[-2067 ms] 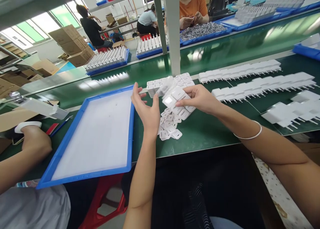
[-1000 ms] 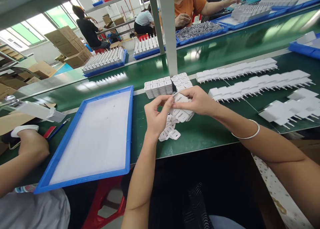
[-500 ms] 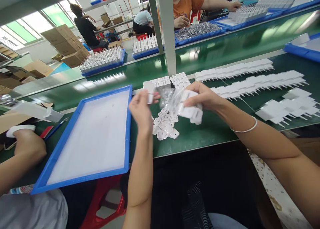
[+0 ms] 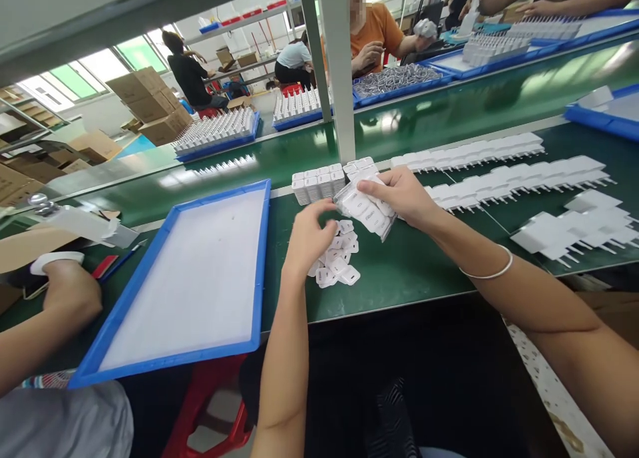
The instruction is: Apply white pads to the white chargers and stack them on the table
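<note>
My right hand (image 4: 403,195) grips a clear plastic bag (image 4: 369,212) with several white printed pieces inside. Just left of the bag, my left hand (image 4: 310,235) is open, its fingers curved and apart, with nothing seen between them. It hovers over a loose pile of small white pieces (image 4: 342,261) on the green table and hides part of the pile. Behind my hands, neat stacks of white pieces (image 4: 318,182) stand near the post.
A blue-rimmed tray (image 4: 260,271) with a white bottom lies to my left. Rows of white parts with prongs (image 4: 519,178) are at the right. A co-worker's arm (image 4: 72,298) rests at far left. Another person in orange (image 4: 377,32) sits across the bench.
The white piece that was in my left hand is gone from it, and that hand has opened and moved right and down. The bag has turned and now lies flatter in my right hand.
</note>
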`<state>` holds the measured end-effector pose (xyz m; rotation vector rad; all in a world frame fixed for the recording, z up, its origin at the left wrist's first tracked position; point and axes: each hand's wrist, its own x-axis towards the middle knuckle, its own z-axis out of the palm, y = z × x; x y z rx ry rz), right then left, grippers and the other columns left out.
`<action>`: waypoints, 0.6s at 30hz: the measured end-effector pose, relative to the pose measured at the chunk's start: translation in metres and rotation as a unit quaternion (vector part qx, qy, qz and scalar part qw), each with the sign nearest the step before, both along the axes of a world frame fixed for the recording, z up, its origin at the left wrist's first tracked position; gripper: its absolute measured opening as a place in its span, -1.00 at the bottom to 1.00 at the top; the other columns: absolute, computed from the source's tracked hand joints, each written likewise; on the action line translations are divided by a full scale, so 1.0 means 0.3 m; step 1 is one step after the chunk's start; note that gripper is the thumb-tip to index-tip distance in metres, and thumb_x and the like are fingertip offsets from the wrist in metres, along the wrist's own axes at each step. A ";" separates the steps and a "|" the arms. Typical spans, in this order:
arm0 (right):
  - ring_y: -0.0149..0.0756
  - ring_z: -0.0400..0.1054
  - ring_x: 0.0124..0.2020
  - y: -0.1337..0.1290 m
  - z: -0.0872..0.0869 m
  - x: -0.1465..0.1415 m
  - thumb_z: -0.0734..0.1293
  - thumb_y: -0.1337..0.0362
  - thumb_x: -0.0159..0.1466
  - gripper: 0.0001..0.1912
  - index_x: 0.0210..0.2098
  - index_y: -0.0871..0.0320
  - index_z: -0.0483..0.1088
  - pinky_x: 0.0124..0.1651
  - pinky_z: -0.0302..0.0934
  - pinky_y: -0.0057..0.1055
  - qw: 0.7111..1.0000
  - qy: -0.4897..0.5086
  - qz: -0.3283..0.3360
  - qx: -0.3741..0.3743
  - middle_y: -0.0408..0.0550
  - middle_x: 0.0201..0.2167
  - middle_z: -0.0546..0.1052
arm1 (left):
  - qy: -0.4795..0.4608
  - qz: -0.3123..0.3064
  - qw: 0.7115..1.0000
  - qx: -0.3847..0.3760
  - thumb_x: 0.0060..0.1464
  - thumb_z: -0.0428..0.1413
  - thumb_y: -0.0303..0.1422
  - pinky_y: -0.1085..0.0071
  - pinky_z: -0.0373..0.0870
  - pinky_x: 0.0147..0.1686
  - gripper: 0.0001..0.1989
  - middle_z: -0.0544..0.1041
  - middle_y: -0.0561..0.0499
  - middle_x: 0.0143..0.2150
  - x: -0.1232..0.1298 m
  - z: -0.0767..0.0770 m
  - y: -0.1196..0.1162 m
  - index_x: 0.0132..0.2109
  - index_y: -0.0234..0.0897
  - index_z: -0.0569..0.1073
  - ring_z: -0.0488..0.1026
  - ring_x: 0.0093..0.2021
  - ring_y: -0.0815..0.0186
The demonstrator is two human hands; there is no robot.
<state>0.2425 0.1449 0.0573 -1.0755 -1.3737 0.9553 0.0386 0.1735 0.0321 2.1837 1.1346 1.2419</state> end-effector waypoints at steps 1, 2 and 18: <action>-0.54 -0.09 -0.63 -0.001 -0.002 -0.005 0.51 -0.26 0.03 -0.25 -0.72 0.13 0.05 -0.57 -0.27 -0.44 1.000 -0.012 -0.011 0.008 -0.27 -0.71 0.05 | -0.051 0.038 0.997 0.046 0.02 0.07 -0.57 0.20 0.48 0.03 -0.73 0.63 -0.08 -0.09 0.001 0.014 -0.007 -0.20 -0.21 0.57 0.54 -0.02 0.15; -0.54 -0.13 -0.63 -0.003 -0.004 -0.010 0.49 -0.29 0.04 -0.22 -0.73 0.12 0.00 -0.57 -0.30 -0.43 0.999 -0.024 -0.021 0.016 -0.28 -0.71 0.00 | -0.094 0.070 0.987 0.106 0.08 0.05 -0.55 0.19 0.47 0.05 -0.75 0.61 -0.09 -0.08 0.005 0.027 -0.017 -0.17 -0.22 0.56 0.52 0.00 0.16; -0.39 0.29 -0.45 -0.033 0.024 -0.033 0.61 0.18 -0.01 -0.62 -0.33 0.25 0.49 -0.40 0.19 -0.46 0.988 0.026 0.154 -0.011 -0.16 -0.49 0.45 | -0.128 -0.127 0.983 -0.040 0.18 0.26 -0.15 0.21 0.56 -0.01 -0.59 0.63 -0.13 0.09 0.020 0.042 -0.047 0.11 -0.20 0.58 0.60 0.06 0.10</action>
